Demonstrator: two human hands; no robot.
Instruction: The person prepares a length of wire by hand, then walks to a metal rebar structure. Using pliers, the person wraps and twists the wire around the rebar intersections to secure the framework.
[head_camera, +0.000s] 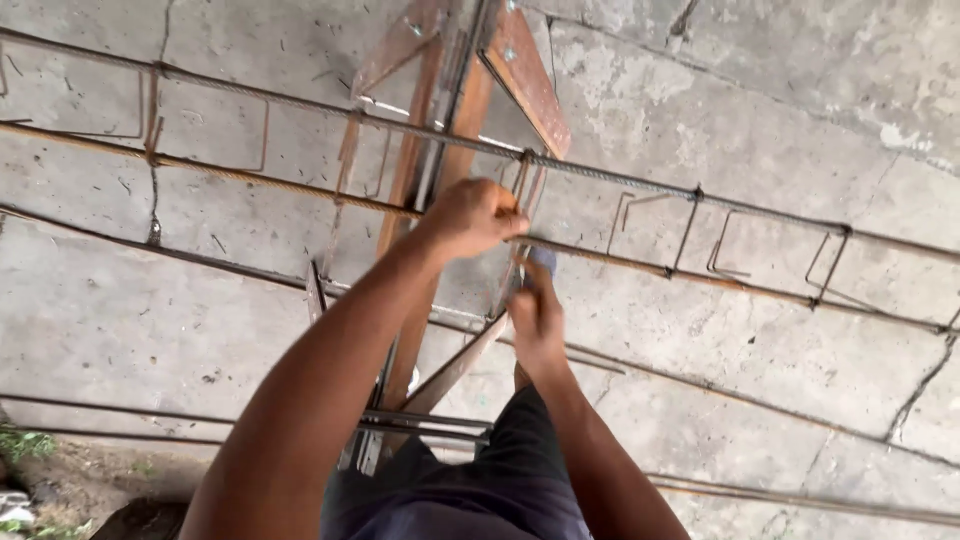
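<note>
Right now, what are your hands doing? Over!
Left hand closed around rusty rebar at a stirrup. Right hand gripping a small tool just below. Wooden trestle stands under the bars.

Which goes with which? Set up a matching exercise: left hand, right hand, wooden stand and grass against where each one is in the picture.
Things:
1. left hand
2. right hand
3. wooden stand
4. grass

Places:
A. bottom left corner, at the concrete's edge
B. under the long steel bars, holding them up
C. closed at a steel bar, upper of the two hands
D. just below the other hand, gripping a small tool

Pairs: 1-C, 2-D, 3-B, 4-A
</note>
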